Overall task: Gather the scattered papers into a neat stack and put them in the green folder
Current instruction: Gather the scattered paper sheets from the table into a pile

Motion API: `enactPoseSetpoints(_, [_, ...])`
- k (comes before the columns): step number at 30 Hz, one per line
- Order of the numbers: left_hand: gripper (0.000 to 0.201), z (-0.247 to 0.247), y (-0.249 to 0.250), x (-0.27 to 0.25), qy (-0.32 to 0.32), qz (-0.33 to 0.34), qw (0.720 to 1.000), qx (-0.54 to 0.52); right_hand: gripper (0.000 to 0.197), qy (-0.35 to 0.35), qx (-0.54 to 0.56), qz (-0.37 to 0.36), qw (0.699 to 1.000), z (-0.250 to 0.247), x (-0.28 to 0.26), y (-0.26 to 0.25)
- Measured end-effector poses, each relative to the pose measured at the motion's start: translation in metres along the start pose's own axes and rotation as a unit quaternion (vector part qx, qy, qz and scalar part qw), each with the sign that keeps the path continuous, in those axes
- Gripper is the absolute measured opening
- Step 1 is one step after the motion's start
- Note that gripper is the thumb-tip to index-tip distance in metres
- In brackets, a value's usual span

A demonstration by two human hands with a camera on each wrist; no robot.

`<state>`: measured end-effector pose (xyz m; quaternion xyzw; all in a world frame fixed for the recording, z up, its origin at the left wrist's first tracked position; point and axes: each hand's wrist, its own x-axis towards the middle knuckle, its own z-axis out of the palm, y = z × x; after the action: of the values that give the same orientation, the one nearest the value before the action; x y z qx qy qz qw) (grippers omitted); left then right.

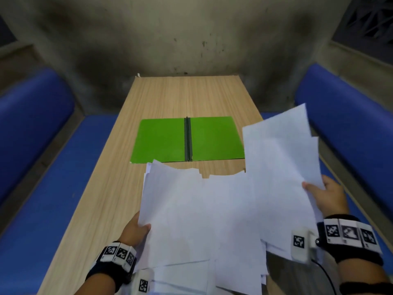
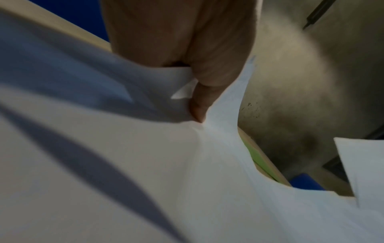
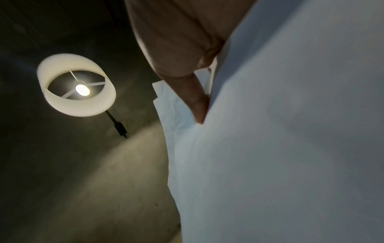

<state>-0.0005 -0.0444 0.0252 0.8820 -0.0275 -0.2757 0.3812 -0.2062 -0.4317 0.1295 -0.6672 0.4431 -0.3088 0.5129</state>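
Observation:
An open green folder (image 1: 161,141) lies flat in the middle of the wooden table (image 1: 102,188), its dark spine toward me. Nearer me, a loose, uneven bundle of white papers (image 1: 202,220) is lifted off the table. My left hand (image 1: 136,229) pinches the bundle's left edge, thumb on top; the left wrist view shows the thumb pressed into the papers (image 2: 145,164). My right hand (image 1: 325,196) grips the right side of the sheets, which fan upward past the table's right edge. In the right wrist view my right thumb lies against the papers (image 3: 290,148).
Blue cushioned benches (image 1: 32,124) run along both sides of the table, the right one (image 1: 350,116) close to the raised sheets. A stained concrete wall (image 1: 191,39) stands behind the far end. A lit ceiling lamp (image 3: 76,88) shows in the right wrist view.

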Motion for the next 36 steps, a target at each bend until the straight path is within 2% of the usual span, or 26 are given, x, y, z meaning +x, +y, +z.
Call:
enactPoseSetpoints(3, [0.045, -0.007, 0.006, -0.005, 0.021, 0.013, 0.999, -0.032, 0.016, 0.023, 0.088, -0.051, 0.995, -0.011, -0.001, -0.031])
enactPoseSetpoints(6, [0.041, -0.017, 0.014, -0.009, 0.044, 0.022, 0.995, -0.092, 0.004, -0.002, 0.172, -0.077, 0.982, -0.013, -0.011, -0.061])
enactPoseSetpoints(7, [0.042, -0.021, 0.018, -0.012, 0.049, 0.027, 0.991, -0.118, 0.005, -0.020, 0.197, -0.090, 0.976, -0.012, -0.016, -0.071])
enactPoseSetpoints(9, [0.044, -0.027, 0.026, -0.015, 0.055, 0.040, 0.986, -0.152, 0.030, -0.055, 0.246, -0.104, 0.962, -0.009, -0.023, -0.085])
enactPoseSetpoints(10, [0.044, -0.030, 0.029, -0.015, 0.058, 0.047, 0.983, -0.166, 0.043, -0.069, 0.272, -0.101, 0.955, -0.007, -0.024, -0.089])
enactPoseSetpoints(11, [0.044, -0.032, 0.033, -0.016, 0.061, 0.055, 0.980, -0.179, 0.046, -0.081, 0.295, -0.091, 0.948, -0.006, -0.026, -0.093])
enactPoseSetpoints(15, [0.044, -0.034, 0.043, -0.017, 0.046, 0.062, 0.966, -0.248, 0.023, -0.147, 0.340, -0.049, 0.928, 0.002, -0.018, -0.092])
enactPoseSetpoints(19, [0.042, -0.028, 0.059, -0.026, 0.014, 0.089, 0.957, -0.275, 0.022, -0.227, 0.330, 0.024, 0.916, 0.047, -0.022, -0.063])
enactPoseSetpoints(22, [0.040, -0.026, 0.072, -0.032, -0.003, 0.114, 0.954, -0.279, 0.090, -0.247, 0.272, 0.091, 0.926, 0.088, -0.036, -0.026])
enactPoseSetpoints(23, [0.039, -0.025, 0.074, -0.033, -0.004, 0.119, 0.952, -0.282, 0.103, -0.243, 0.257, 0.112, 0.929, 0.100, -0.042, -0.015])
enactPoseSetpoints(27, [0.028, -0.026, 0.078, -0.039, -0.015, 0.132, 0.944, -0.301, 0.115, -0.261, 0.246, 0.172, 0.918, 0.134, -0.059, 0.014])
enactPoseSetpoints(31, [0.026, -0.024, 0.075, -0.048, -0.052, 0.147, 0.930, -0.333, 0.106, -0.264, 0.249, 0.187, 0.913, 0.156, -0.076, 0.024])
enactPoseSetpoints(33, [0.043, -0.022, 0.065, -0.045, -0.060, 0.115, 0.915, -0.382, 0.078, -0.269, 0.224, 0.186, 0.918, 0.164, -0.081, 0.028])
enactPoseSetpoints(34, [0.044, -0.022, 0.059, -0.043, -0.066, 0.097, 0.909, -0.401, 0.061, -0.265, 0.208, 0.182, 0.924, 0.168, -0.083, 0.030])
enactPoseSetpoints(36, [0.045, -0.021, 0.049, -0.041, -0.070, 0.068, 0.903, -0.418, 0.042, -0.248, 0.172, 0.186, 0.935, 0.174, -0.086, 0.037])
